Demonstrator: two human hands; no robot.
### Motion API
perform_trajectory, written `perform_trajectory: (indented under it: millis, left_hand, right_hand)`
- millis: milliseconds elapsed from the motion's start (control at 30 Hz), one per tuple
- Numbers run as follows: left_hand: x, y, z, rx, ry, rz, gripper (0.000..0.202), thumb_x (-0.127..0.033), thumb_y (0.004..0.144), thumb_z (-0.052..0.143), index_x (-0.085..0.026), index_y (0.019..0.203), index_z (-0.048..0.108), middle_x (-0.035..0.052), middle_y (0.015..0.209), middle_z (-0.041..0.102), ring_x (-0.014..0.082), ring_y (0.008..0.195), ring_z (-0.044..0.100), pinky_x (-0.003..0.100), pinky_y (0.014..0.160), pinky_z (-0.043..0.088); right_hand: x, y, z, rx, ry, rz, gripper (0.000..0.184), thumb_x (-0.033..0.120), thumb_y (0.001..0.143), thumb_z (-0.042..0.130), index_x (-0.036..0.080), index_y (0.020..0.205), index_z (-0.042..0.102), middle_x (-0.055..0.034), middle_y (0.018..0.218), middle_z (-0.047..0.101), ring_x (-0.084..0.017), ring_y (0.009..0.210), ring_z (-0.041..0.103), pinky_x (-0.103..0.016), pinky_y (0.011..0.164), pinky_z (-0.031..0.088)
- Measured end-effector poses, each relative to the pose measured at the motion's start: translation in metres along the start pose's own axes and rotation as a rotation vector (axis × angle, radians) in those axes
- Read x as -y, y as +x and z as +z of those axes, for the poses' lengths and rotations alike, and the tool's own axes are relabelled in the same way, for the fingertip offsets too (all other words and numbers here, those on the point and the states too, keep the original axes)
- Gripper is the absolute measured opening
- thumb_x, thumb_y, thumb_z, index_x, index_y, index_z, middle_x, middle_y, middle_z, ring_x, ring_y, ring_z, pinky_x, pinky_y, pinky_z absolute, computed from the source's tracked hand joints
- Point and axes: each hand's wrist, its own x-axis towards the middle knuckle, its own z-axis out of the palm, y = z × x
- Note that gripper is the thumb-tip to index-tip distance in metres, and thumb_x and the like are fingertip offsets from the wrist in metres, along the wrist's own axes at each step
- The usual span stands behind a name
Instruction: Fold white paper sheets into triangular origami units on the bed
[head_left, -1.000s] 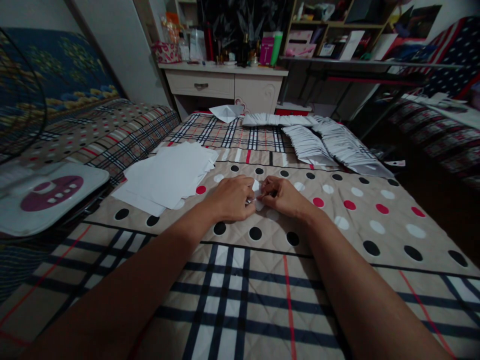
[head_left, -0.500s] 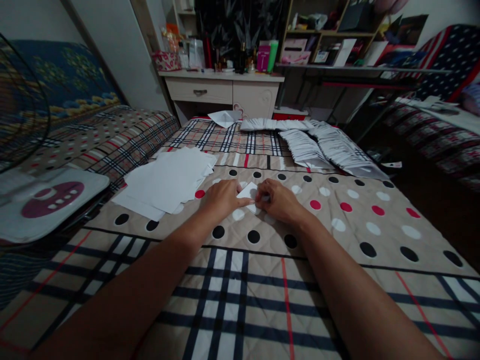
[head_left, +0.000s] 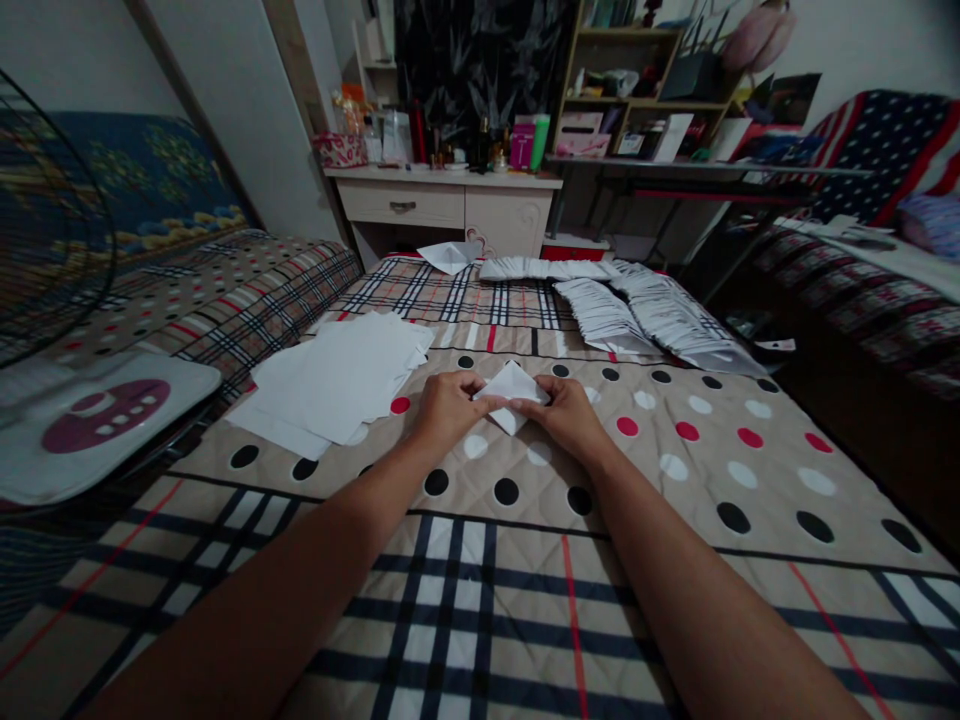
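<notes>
A small folded white sheet of paper (head_left: 513,382), diamond-shaped from here, is held between my two hands just over the dotted band of the bedspread. My left hand (head_left: 450,405) grips its left corner, thumb across the front and the other fingers behind. On the opposite corner, my right hand (head_left: 566,412) pinches the paper the same way, its thumb tip close to the left one. To the left lies a loose pile of flat white sheets (head_left: 341,375). Rows of folded white papers (head_left: 675,315) are packed together at the far right of the bed.
One separate folded paper (head_left: 450,257) lies at the bed's far edge, before a white dresser (head_left: 409,205). A fan (head_left: 56,220) and its white base (head_left: 112,420) stand at the left. The patterned bedspread (head_left: 517,600) stretches beneath my arms.
My right hand has turned so its thumb lies along the paper's front edge. More of the folded paper shows between my hands. The view has tilted slightly upward.
</notes>
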Motion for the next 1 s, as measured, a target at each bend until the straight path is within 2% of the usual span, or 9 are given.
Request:
perform_trajectory:
  millis: [100, 233, 367, 467, 567, 667, 767, 900, 1000]
  left_hand:
    - [-0.006, 0.002, -0.001, 0.023, -0.122, -0.109, 0.024, -0.033, 0.065, 0.080, -0.014, 0.071, 0.067, 0.0002, 0.061, 0.065, 0.0118, 0.053, 0.058, 0.022, 0.050, 0.040]
    - [-0.016, 0.005, -0.005, 0.042, -0.255, -0.233, 0.007, -0.017, 0.071, 0.073, -0.013, 0.073, 0.067, -0.0012, 0.059, 0.065, 0.0103, 0.049, 0.060, 0.021, 0.049, 0.045]
    - [-0.016, 0.008, -0.008, 0.027, -0.304, -0.245, 0.003, -0.011, 0.075, 0.067, -0.013, 0.074, 0.067, -0.0023, 0.057, 0.064, 0.0096, 0.046, 0.060, 0.020, 0.048, 0.045]
    - [-0.010, 0.009, -0.007, 0.017, -0.348, -0.215, 0.001, -0.013, 0.076, 0.066, -0.013, 0.076, 0.067, -0.0019, 0.058, 0.064, 0.0108, 0.048, 0.062, 0.020, 0.047, 0.045]
    - [-0.005, 0.010, -0.008, -0.039, -0.344, -0.097, 0.005, -0.015, 0.073, 0.069, -0.014, 0.077, 0.067, -0.0005, 0.064, 0.066, 0.0123, 0.056, 0.064, 0.021, 0.050, 0.047]
    - [-0.004, 0.010, -0.011, -0.144, -0.200, 0.146, 0.006, -0.010, 0.070, 0.069, -0.015, 0.073, 0.068, 0.0006, 0.072, 0.068, 0.0115, 0.063, 0.062, 0.021, 0.055, 0.046]
    - [-0.003, 0.009, -0.014, -0.206, -0.032, 0.397, 0.021, 0.002, 0.067, 0.057, -0.016, 0.070, 0.068, 0.0016, 0.078, 0.068, 0.0123, 0.072, 0.062, 0.022, 0.060, 0.046]
    - [0.000, 0.009, -0.016, -0.187, 0.128, 0.585, 0.031, 0.007, 0.065, 0.049, -0.017, 0.074, 0.066, 0.0019, 0.082, 0.066, 0.0149, 0.084, 0.061, 0.028, 0.076, 0.049]
    - [0.002, 0.009, -0.017, -0.061, 0.301, 0.628, 0.030, 0.006, 0.067, 0.050, -0.018, 0.075, 0.066, 0.0025, 0.083, 0.066, 0.0178, 0.089, 0.058, 0.032, 0.081, 0.047]
  right_hand:
    - [0.002, 0.000, -0.003, 0.038, 0.169, 0.028, 0.030, 0.043, 0.071, 0.066, 0.015, 0.064, 0.061, 0.0016, 0.058, 0.052, -0.010, 0.053, 0.041, -0.023, 0.050, 0.029]
    - [0.000, 0.002, -0.008, 0.058, 0.193, -0.016, 0.029, 0.039, 0.071, 0.063, 0.016, 0.055, 0.055, 0.0024, 0.053, 0.048, -0.009, 0.051, 0.038, -0.023, 0.049, 0.026]
    - [-0.001, 0.005, -0.009, 0.063, 0.181, -0.039, 0.019, 0.030, 0.068, 0.061, 0.015, 0.056, 0.061, 0.0002, 0.054, 0.056, -0.011, 0.052, 0.045, -0.024, 0.051, 0.033]
    - [-0.003, 0.005, -0.005, -0.029, 0.246, -0.029, 0.013, 0.027, 0.067, 0.062, 0.015, 0.066, 0.067, -0.0007, 0.058, 0.061, -0.013, 0.053, 0.052, -0.024, 0.053, 0.039]
    - [-0.003, 0.004, 0.000, -0.190, 0.240, -0.087, 0.011, 0.024, 0.068, 0.063, 0.016, 0.073, 0.069, -0.0015, 0.064, 0.066, -0.015, 0.056, 0.057, -0.026, 0.056, 0.044]
    - [-0.001, 0.000, 0.001, -0.297, 0.093, -0.221, 0.010, 0.017, 0.072, 0.060, 0.018, 0.075, 0.070, -0.0028, 0.074, 0.072, -0.018, 0.069, 0.065, -0.028, 0.066, 0.049]
    - [0.002, -0.002, -0.001, -0.325, -0.021, -0.402, 0.017, 0.007, 0.071, 0.054, 0.020, 0.072, 0.065, -0.0035, 0.089, 0.075, -0.019, 0.084, 0.069, -0.030, 0.078, 0.051]
    - [0.000, -0.001, -0.003, -0.316, -0.266, -0.559, 0.025, -0.002, 0.066, 0.049, 0.021, 0.068, 0.059, -0.0029, 0.092, 0.074, -0.019, 0.089, 0.065, -0.032, 0.080, 0.049]
    - [-0.004, 0.001, -0.004, -0.240, -0.486, -0.558, 0.025, -0.003, 0.066, 0.050, 0.021, 0.064, 0.058, -0.0037, 0.090, 0.073, -0.022, 0.091, 0.059, -0.032, 0.076, 0.046]
